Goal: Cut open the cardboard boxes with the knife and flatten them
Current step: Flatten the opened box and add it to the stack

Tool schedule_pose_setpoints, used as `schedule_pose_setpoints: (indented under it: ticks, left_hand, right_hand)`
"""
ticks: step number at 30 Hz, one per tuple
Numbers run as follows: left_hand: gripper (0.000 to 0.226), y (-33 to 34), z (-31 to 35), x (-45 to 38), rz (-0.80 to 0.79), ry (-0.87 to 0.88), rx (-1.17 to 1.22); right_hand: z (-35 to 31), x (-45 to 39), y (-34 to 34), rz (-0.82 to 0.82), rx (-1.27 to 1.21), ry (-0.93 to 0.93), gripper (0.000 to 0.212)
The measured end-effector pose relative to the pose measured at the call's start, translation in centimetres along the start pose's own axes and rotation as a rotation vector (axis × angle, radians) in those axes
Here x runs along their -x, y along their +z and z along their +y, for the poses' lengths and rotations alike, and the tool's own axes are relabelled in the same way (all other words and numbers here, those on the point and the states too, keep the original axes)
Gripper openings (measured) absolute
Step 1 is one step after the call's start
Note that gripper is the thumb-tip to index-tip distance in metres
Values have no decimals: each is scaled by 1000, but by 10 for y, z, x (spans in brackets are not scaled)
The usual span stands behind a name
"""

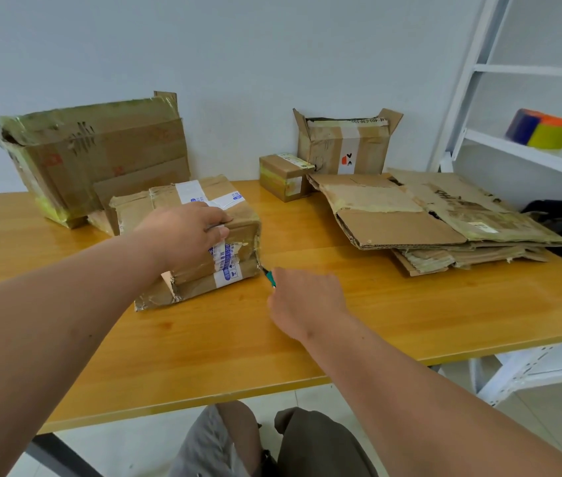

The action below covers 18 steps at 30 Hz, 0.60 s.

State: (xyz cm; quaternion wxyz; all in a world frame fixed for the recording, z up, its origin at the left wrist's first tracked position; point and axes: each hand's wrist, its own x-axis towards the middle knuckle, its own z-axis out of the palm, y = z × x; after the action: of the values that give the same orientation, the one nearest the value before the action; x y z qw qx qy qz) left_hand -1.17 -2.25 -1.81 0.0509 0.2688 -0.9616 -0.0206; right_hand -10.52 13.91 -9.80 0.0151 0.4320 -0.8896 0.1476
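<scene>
Taped box (203, 235) on wooden table (203, 356), long axis running from near-left to far-right. Left hand (186, 235) pressed flat on top of taped box, fingers spread over its right edge. Right hand (303, 301) closed around knife (268, 274) just right of taped box; green handle, tip pointing up-left at lower right corner. Flattened cardboard stack (444, 222) well right of taped box. Large open box (93, 153) behind it, left.

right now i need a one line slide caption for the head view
Left hand steadies a taped box on the table while the right hand works a knife at its corner.
</scene>
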Motion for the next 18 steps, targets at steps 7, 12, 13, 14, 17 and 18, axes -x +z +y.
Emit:
schedule_pose_setpoints:
  ticks: [7, 12, 13, 14, 17, 18]
  left_hand:
    - [40, -3, 0, 0, -32, 11, 17]
    - [40, -2, -2, 0, -17, 5, 21]
    - [40, -1, -2, -1, -15, 7, 23]
    - [40, -1, -2, -1, -16, 8, 23]
    - [40, 0, 0, -1, -13, 10, -6]
    - [40, 0, 0, -1, -14, 10, -20]
  right_hand:
    - [-4, 4, -6, 111, -77, -17, 26]
    - [-9, -4, -3, 114, -120, 7, 30]
    - [-9, -5, -3, 109, -128, 8, 29]
    - [-9, -6, -3, 102, -133, 8, 27]
    - [-9, -7, -1, 88, -129, 7, 23]
    - [-8, -7, -1, 84, -125, 7, 21]
